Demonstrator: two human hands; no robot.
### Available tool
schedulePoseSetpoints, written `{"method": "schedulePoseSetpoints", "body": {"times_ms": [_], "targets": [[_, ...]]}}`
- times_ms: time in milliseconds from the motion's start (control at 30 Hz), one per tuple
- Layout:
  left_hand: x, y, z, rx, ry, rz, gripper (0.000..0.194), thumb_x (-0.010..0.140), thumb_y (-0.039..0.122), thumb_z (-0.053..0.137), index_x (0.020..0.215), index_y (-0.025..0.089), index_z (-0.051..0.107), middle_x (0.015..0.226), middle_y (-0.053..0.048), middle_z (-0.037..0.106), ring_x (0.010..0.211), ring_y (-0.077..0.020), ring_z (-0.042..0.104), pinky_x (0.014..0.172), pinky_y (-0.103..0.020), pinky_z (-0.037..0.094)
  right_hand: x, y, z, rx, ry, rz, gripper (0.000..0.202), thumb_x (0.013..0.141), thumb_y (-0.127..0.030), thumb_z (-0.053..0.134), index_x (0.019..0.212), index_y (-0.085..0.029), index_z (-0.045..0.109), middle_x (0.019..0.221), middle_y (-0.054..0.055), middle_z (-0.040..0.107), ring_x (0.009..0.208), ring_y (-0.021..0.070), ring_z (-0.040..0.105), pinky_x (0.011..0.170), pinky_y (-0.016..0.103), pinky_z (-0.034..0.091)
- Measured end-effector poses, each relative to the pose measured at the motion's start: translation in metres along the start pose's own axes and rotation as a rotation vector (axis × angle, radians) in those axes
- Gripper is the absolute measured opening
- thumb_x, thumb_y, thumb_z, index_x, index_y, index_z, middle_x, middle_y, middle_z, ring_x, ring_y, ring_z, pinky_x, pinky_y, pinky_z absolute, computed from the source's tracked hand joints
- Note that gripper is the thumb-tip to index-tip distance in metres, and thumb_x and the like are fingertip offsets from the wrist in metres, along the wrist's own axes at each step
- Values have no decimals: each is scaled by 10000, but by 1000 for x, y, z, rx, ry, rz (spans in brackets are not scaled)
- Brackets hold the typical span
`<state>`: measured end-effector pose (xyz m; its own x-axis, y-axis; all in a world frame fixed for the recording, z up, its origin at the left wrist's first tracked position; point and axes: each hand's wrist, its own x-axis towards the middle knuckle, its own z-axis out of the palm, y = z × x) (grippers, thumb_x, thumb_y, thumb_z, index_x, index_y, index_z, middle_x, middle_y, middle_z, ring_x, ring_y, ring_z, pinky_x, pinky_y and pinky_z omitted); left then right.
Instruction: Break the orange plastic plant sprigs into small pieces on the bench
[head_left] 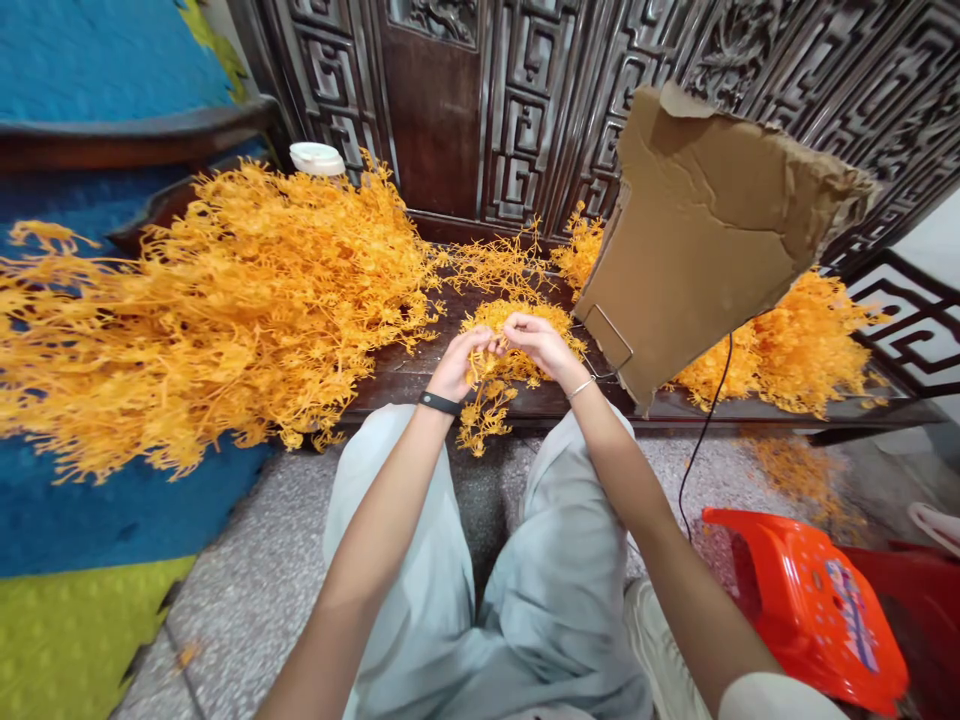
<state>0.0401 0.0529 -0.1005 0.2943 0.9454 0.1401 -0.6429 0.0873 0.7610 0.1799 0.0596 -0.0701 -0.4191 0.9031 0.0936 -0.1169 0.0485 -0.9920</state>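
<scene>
Orange sprigs (pixel 486 412) hung over the edge of the dark bench (pixel 409 364), and the left hand (pixel 460 362) pinched them. The right hand (pixel 541 342) was curled up close beside it, but I could not tell what it held. A big orange pile (pixel 262 300) lay to the left.

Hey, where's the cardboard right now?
In the head view, the cardboard stands to the right of the right hand, before the carved panel, partly covering an orange bunch.
</scene>
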Motion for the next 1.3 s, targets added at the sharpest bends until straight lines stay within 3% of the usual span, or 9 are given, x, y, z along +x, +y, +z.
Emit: {"method": "schedulePoseSetpoints", "body": {"times_ms": [233, 467, 533, 600, 700, 833, 1000, 1300], "targets": [[-4, 0, -7, -33, -92, -63, 329, 644, 227, 641, 452, 165, 380, 521, 15, 457, 601, -116, 563, 646, -253, 473, -5, -4, -3, 16, -107, 46, 323, 651, -436, 705, 647, -174, 515, 638, -13, 575, 614, 114, 563, 658, 269, 455], [-5, 6, -5, -42, -119, -20, 369, 632, 247, 649, 453, 173, 336, 520, 21, 403, 561, -94, 502, 609, -247, 473, -4, 1, -5, 85, -143, -10, 296, 674, -410, 692, 653, -187, 497, 662, -2, 531, 669, 133, 558, 702, 297, 471], [-8, 13, -6, -123, -44, 38, 408, 672, 276, 619, 472, 183, 276, 522, 24, 349, 554, -89, 465, 552, -225, 456, -2, -2, -13, 148, -27, -116, 292, 685, -406, 673, 653, -202, 466, 664, -5, 498, 711, 141, 556, 753, 317, 483], [-11, 21, -9, -176, 51, 96, 427, 717, 313, 580, 494, 188, 237, 541, 23, 311, 554, -86, 434, 528, -212, 443, -1, -7, -25, 201, 195, -237, 273, 718, -395, 638, 666, -217, 438, 697, -5, 489, 768, 138, 555, 820, 325, 480], [-12, 28, -17, -133, 84, 100, 393, 730, 329, 591, 502, 182, 307, 601, 20, 352, 561, -75, 427, 589, -215, 462, -1, -13, -43, 192, 446, -308, 204, 759, -363, 606, 722, -229, 458, 771, 2, 530, 800, 121, 559, 840, 307, 475], [-7, 23, -26, -40, 39, 119, 281, 690, 333, 661, 538, 161, 499, 675, 4, 467, 617, -74, 469, 630, -195, 448, -2, -9, -56, 25, 516, -255, 209, 708, -341, 655, 765, -214, 498, 744, -6, 575, 691, 102, 566, 734, 276, 477], [-3, 15, -26, 64, 4, 125, 238, 687, 337, 659, 555, 155, 582, 672, -10, 530, 666, -88, 491, 590, -178, 403, 5, 6, -61, -393, 553, -55, 289, 628, -267, 683, 763, -209, 435, 563, -62, 527, 553, 108, 538, 574, 243, 419], [-2, 12, -25, 246, 84, 50, 247, 698, 367, 667, 586, 150, 629, 685, -23, 580, 677, -97, 516, 557, -186, 388, 7, 10, -67, -872, 493, 15, 109, 649, -235, 690, 709, -154, 650, 630, -25, 538, 621, 99, 485, 633, 232, 361]]}}
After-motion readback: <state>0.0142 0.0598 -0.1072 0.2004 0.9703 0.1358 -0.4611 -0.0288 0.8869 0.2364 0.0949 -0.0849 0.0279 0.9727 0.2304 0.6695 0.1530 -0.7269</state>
